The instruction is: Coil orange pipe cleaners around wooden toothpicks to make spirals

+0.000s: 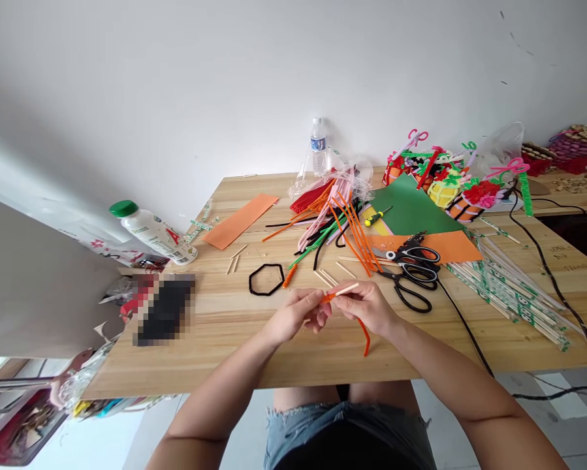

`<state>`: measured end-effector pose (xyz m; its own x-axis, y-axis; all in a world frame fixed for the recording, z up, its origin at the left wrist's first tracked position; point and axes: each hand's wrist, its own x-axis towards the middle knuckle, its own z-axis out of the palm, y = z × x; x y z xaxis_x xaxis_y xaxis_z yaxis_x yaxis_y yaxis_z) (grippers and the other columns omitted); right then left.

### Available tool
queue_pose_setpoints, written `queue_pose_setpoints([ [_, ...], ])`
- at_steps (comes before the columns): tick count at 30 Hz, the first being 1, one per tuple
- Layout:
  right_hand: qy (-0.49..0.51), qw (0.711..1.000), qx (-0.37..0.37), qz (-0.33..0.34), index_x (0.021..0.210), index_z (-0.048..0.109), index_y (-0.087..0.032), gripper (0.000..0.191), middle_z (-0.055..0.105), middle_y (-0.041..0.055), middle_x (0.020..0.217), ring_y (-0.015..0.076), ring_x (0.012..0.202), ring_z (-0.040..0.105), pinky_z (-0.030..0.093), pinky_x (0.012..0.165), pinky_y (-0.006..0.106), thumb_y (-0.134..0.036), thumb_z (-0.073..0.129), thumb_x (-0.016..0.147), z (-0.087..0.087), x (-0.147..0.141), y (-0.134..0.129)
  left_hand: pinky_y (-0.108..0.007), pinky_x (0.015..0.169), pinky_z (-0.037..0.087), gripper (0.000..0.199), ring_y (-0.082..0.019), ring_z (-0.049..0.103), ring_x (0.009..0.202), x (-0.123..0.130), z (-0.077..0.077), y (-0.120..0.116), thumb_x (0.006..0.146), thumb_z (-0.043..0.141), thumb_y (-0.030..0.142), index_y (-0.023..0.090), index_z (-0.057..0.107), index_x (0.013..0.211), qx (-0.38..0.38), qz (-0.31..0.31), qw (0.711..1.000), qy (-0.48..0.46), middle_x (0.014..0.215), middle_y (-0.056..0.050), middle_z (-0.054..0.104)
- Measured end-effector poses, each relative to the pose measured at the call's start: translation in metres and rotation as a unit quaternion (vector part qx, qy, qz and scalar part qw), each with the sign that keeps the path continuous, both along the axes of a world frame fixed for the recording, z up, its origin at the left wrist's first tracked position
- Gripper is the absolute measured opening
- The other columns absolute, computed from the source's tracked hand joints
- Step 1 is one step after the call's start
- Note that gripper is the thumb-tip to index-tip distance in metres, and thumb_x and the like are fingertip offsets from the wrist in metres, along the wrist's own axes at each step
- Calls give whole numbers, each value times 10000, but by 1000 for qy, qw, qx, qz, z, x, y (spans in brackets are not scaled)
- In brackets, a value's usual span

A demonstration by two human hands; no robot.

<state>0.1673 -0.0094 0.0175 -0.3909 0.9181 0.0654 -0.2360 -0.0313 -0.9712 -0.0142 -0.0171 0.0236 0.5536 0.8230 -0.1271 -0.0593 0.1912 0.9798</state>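
My left hand (pixel 298 313) pinches the left end of an orange pipe cleaner (pixel 365 336) wound on a short wooden stick (pixel 347 289). Close beside it, my right hand (pixel 364 307) is closed on the stick, whose bare end points up and right. The loose tail of the pipe cleaner hangs below my right hand. Just beyond my hands lie a finished orange coil (pixel 290 275), a black pipe-cleaner hexagon (pixel 266 279) and several short sticks (pixel 326 278).
Scissors (pixel 411 277) and wrapped sticks (pixel 518 297) lie to the right. Behind are bundled pipe cleaners (pixel 322 202), green paper (pixel 411 205), a yellow screwdriver (pixel 374 219), decorated baskets (pixel 443 189) and a water bottle (pixel 318 147). A white bottle (pixel 156 232) stands left. A black cable (pixel 542 254) crosses the right side.
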Motion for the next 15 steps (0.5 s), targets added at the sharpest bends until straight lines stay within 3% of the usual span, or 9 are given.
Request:
queue_pose_setpoints([
  [1,-1,1000,5,1,840,753,-157,230,646,14,703,46,436,438,309,389,202,-349,777,714,0,0,0,-200,386,231,508,-94,459,405,0,0,0,813,546,611,117,587,702,-66,-13,997,-31,500,-4,511],
  [3,1,1000,9,4,824,746,-156,218,648,14,721,44,442,444,314,392,200,-343,775,717,1,0,0,-194,377,194,472,-76,412,371,1,1,1,754,648,577,114,591,679,-125,-8,989,-74,465,16,488],
  [7,24,1000,-6,-1,857,705,-162,235,617,-22,619,45,420,429,329,392,192,-340,776,722,1,-1,-1,-200,384,189,428,-63,387,367,4,1,0,709,728,513,106,612,644,-115,38,987,-104,435,32,464],
  [15,-11,999,27,-35,791,695,-157,234,636,-9,607,59,424,465,359,381,194,-340,795,685,2,-2,-2,-207,394,204,435,-60,383,378,2,-4,0,730,708,524,107,611,651,-73,31,993,-82,450,45,447],
])
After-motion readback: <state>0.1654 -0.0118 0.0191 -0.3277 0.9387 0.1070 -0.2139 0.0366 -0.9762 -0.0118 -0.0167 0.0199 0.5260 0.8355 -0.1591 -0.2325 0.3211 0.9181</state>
